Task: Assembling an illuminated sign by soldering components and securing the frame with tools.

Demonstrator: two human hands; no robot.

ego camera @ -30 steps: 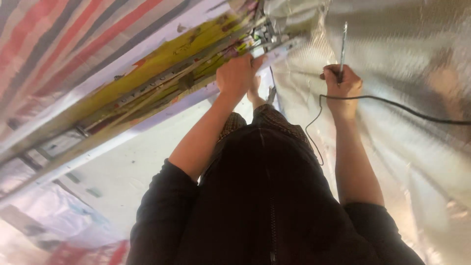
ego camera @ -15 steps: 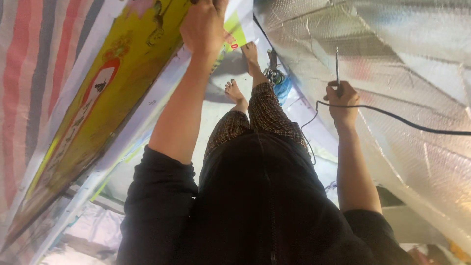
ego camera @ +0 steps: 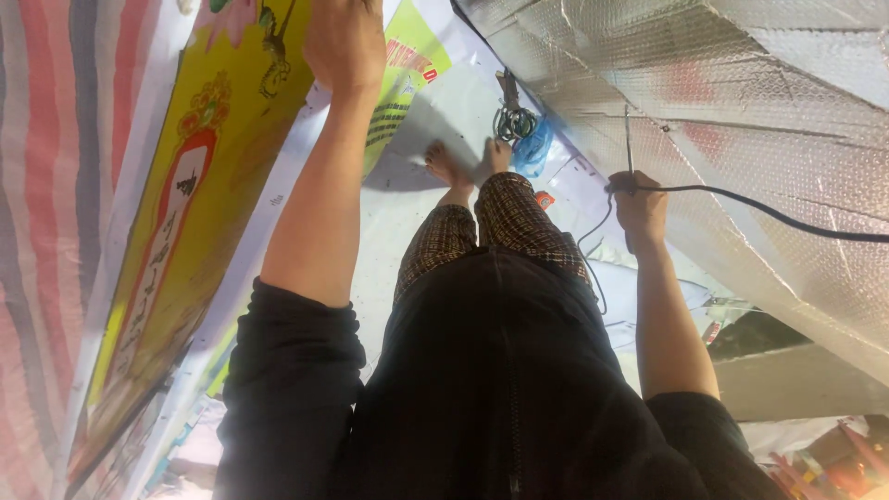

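Left hand [ego camera: 344, 42] is laid flat, fingers spread, on the yellow printed banner [ego camera: 199, 222]; nothing is gripped, it is just pressed down. Right hand [ego camera: 639, 206] is closed around a thin rod tool [ego camera: 628, 139] with a black cable [ego camera: 769, 208] trailing off, tip at the silver bubble foil sheet [ego camera: 741, 102]. Step judged: sheet work at the foil, banner steadied. Next move calls for keeping the cable slack and the tip aligned.

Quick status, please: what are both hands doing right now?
Left hand pressed flat on the yellow banner. Right hand gripping a thin metal tool with black cord, beside the silver foil sheet. Nothing blocking either hand.
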